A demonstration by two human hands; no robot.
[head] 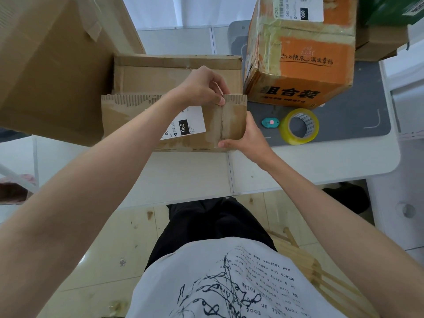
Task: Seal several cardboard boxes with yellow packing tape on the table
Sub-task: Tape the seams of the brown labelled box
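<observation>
Both hands (202,88) (247,138) pinching box flap (231,120); tape roll (299,126), cutter (270,122), orange box (298,65) nr right.

Person wears a white short-sleeved T-shirt (229,283) printed with black scribble lines and text. Black trousers (211,226). Both forearms bare.

My left arm hides part of the label (183,125) on the box (128,120). The big carton (52,65), upper left, runs off frame. Label print too small to read.
</observation>
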